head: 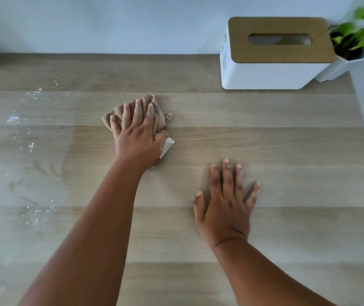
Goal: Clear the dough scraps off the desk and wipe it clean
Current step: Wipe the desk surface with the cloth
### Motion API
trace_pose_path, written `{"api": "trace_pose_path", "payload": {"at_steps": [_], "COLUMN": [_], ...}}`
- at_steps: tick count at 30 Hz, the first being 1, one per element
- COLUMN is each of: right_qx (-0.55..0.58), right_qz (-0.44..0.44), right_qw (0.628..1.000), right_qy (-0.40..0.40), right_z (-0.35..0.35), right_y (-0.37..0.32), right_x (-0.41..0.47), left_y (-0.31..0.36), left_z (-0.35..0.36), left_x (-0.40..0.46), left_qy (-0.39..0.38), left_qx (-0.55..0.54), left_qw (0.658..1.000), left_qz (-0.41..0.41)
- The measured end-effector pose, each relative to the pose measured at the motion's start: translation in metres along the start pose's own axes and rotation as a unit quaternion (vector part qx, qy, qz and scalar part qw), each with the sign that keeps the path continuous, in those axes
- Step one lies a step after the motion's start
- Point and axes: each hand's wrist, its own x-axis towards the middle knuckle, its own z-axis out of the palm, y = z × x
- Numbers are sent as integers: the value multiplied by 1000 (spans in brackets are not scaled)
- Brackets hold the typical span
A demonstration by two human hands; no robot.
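The crumpled beige cloth [152, 113] lies on the wooden tabletop [287, 140] left of centre, pinned under the left hand [136, 133], whose fingers are spread flat across it, pressing rather than clutching; a small white tag pokes out by the thumb. The right hand [225, 204] rests palm down on bare wood, fingers straight, holding nothing, and seems to brace the body. White dough crumbs and floury smears [28, 120] sit well to the left of the cloth, near the edge. To wipe well, the cloth should probably sweep leftward with even pressure and gather the scraps into one pile instead of scattering them. A tissue box [273, 62] and potted plant [351, 38] stand at the far right
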Motion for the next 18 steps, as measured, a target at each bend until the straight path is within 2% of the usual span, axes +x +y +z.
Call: {"api": "trace_pose_path", "payload": {"at_steps": [2,4,7,9,12,15,18], "right_qx": [3,6,6,3,7,12,11], "right_qz": [-1,0,1,-3,-8,-9,-8], "right_qw": [1000,1000,1000,1000,1000,1000,999], "right_qy": [-9,-10,-16,-24,-20,-20,-32], "right_z": [-1,-2,-4,-4,-5,-7,-8], "right_y": [0,0,1,1,2,1,0], "right_x": [0,0,0,0,0,0,0], "left_y": [28,55,75,67,27,-28,-66], "left_z": [1,5,12,13,15,10,1], "left_x": [25,30,2,-27,-70,-101,-99], "left_qy": [-8,-15,-32,-37,-8,34,45], "left_qx": [15,41,76,64,21,-7,-19], "left_qw": [999,993,966,954,966,984,996], "left_qz": [36,107,244,290,258,173,74]}}
